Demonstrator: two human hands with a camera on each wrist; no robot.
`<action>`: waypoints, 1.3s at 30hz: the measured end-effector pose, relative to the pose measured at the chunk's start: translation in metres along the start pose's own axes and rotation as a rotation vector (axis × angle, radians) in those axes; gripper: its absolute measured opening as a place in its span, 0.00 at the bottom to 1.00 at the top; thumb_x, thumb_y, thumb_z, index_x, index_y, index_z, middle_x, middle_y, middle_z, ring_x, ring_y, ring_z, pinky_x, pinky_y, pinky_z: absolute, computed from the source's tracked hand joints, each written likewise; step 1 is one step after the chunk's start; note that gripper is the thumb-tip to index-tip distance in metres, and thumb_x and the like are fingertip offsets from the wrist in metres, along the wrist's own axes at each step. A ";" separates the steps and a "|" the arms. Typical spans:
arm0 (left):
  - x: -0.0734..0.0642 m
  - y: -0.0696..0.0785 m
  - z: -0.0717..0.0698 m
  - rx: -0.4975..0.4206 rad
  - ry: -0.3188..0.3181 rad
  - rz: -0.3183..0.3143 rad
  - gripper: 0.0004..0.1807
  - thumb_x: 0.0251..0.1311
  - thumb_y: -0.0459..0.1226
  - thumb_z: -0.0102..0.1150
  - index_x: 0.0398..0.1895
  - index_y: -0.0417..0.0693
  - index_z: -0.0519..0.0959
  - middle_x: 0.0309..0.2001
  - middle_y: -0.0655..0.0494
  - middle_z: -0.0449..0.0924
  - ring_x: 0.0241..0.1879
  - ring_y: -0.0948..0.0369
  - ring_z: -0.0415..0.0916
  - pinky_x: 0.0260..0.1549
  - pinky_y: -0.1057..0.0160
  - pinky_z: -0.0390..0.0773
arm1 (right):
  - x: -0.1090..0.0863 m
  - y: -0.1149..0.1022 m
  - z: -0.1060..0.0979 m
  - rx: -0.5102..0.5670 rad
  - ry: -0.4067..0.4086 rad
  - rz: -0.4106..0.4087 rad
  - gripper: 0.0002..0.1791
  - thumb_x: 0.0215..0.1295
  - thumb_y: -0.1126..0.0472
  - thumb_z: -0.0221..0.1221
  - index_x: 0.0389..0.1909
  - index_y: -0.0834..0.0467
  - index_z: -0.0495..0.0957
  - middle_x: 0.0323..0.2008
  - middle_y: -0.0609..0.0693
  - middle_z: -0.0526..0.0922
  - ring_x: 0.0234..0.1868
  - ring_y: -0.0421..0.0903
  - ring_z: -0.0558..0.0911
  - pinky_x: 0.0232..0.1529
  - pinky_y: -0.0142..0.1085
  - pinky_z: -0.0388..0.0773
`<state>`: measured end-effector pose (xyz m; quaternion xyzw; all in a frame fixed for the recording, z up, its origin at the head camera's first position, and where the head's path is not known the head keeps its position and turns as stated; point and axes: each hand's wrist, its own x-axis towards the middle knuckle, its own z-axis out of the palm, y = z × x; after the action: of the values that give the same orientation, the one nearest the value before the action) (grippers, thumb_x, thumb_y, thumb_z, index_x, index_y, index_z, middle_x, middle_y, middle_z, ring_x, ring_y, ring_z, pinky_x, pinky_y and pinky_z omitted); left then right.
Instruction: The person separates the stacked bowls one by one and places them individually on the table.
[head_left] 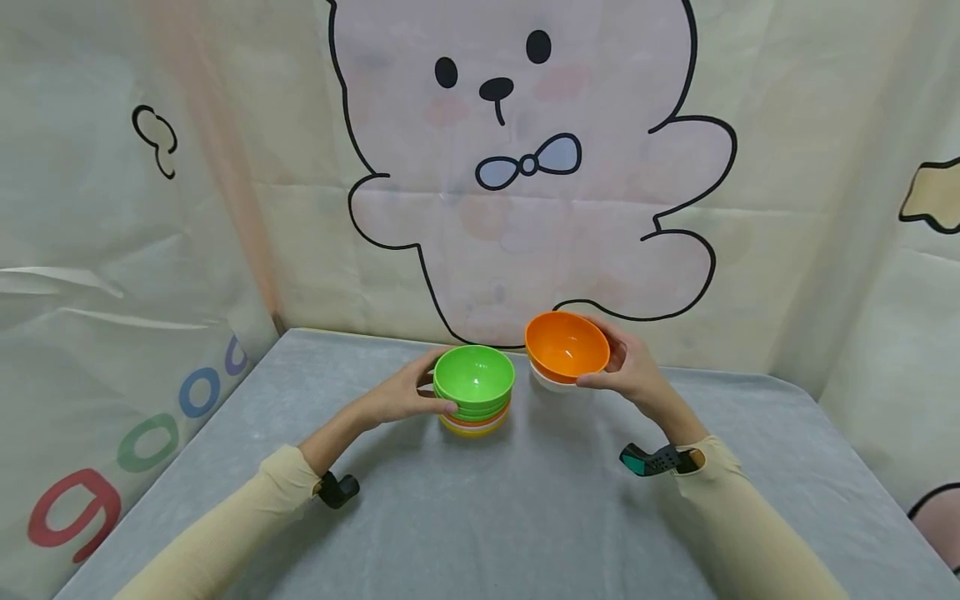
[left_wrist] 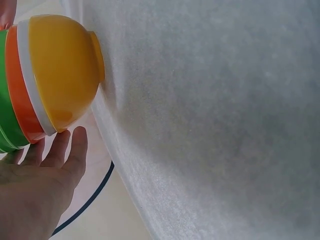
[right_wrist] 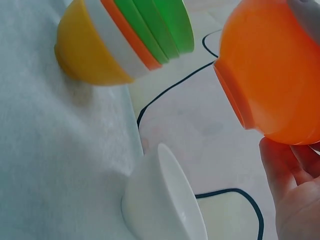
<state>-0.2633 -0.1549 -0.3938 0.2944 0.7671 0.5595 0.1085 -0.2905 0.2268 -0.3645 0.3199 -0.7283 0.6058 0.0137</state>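
Note:
A stack of nested bowls (head_left: 474, 379) stands on the table, green ones on top, then orange, white and a yellow bowl (left_wrist: 67, 70) at the bottom. My left hand (head_left: 405, 390) holds this stack at its left side, thumb in front and fingers round the back. In my right hand (head_left: 628, 367) is an orange bowl (head_left: 566, 346), pinched at its right side between thumb and fingers. It is raised and tilted a little, its inside facing the head camera. Below it a white bowl (right_wrist: 160, 200) sits upright on the table, mostly hidden in the head view.
A grey cloth covers the table (head_left: 480, 517). Close behind its far edge hangs a pale curtain (head_left: 810, 208) printed with a cartoon bear, and more printed cloth hangs on both sides. Each wrist wears a dark strap (head_left: 652, 460).

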 end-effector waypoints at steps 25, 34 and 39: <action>-0.002 0.004 0.000 0.016 0.023 -0.032 0.47 0.58 0.36 0.75 0.78 0.60 0.59 0.69 0.56 0.66 0.67 0.51 0.67 0.60 0.52 0.74 | -0.035 0.008 -0.036 -0.096 0.033 0.088 0.45 0.58 0.73 0.72 0.75 0.64 0.61 0.67 0.62 0.68 0.61 0.49 0.72 0.55 0.33 0.77; -0.002 0.003 0.001 0.014 0.020 -0.036 0.47 0.58 0.36 0.75 0.78 0.59 0.59 0.69 0.55 0.66 0.67 0.51 0.67 0.60 0.52 0.74 | -0.045 0.014 -0.052 -0.108 0.027 0.084 0.45 0.57 0.76 0.71 0.74 0.65 0.62 0.66 0.63 0.69 0.58 0.49 0.75 0.53 0.33 0.79; -0.002 0.003 0.000 0.019 0.017 -0.029 0.47 0.59 0.37 0.75 0.78 0.57 0.58 0.69 0.55 0.65 0.67 0.50 0.66 0.59 0.52 0.75 | -0.048 0.016 -0.058 -0.139 0.043 0.090 0.45 0.57 0.75 0.71 0.75 0.65 0.61 0.66 0.62 0.70 0.58 0.47 0.75 0.53 0.32 0.79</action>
<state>-0.2608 -0.1553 -0.3912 0.2795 0.7776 0.5529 0.1072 -0.2815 0.3011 -0.3821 0.2723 -0.7818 0.5604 0.0243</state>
